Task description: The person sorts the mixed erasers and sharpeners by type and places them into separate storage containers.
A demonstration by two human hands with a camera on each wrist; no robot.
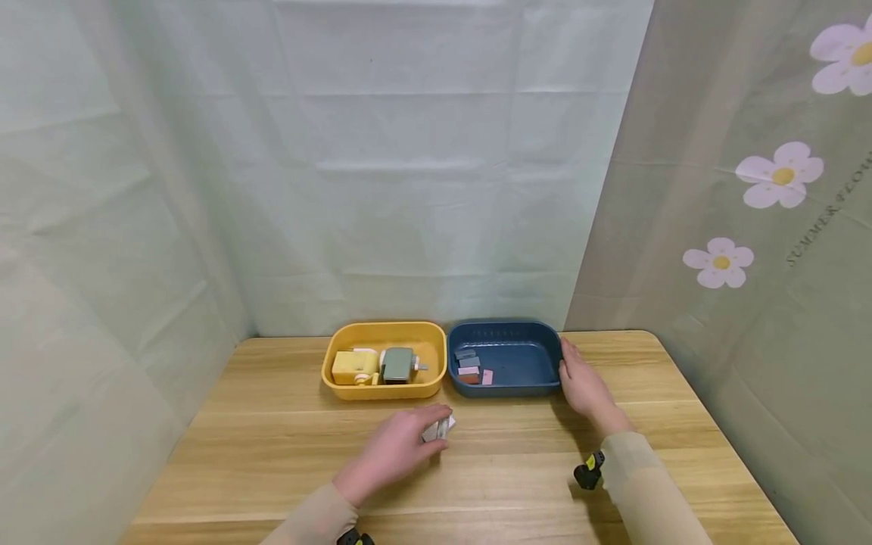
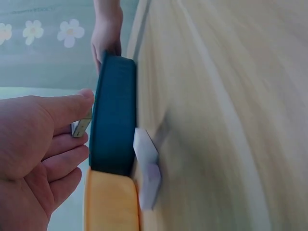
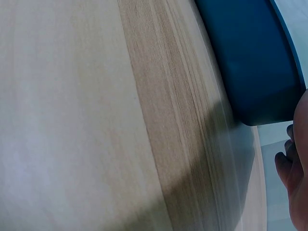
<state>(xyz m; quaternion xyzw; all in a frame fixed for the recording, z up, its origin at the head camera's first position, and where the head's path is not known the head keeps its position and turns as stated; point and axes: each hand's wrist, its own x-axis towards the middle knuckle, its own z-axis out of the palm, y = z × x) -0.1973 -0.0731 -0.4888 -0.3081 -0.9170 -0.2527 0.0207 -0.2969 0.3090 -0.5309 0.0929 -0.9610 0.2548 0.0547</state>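
Over the table in front of the two trays, my left hand (image 1: 398, 445) pinches a small pale block (image 2: 81, 126) between thumb and fingers. Below it in the left wrist view lies a white angular piece (image 2: 148, 168) on the wood, close to the trays. My right hand (image 1: 584, 384) rests against the right end of the blue tray (image 1: 527, 390), its fingers along the outer wall. Inside that tray, at the left, are several small flat blocks (image 1: 468, 362) in grey-blue, pink and brown.
A yellow tray (image 1: 436, 356) stands directly left of the blue one. It holds a yellow boxy object (image 1: 353, 366) and a grey-green boxy object (image 1: 398, 365) with a small crank-like part. Behind the wooden table (image 1: 504, 484) hangs a pale curtain (image 1: 422, 189).
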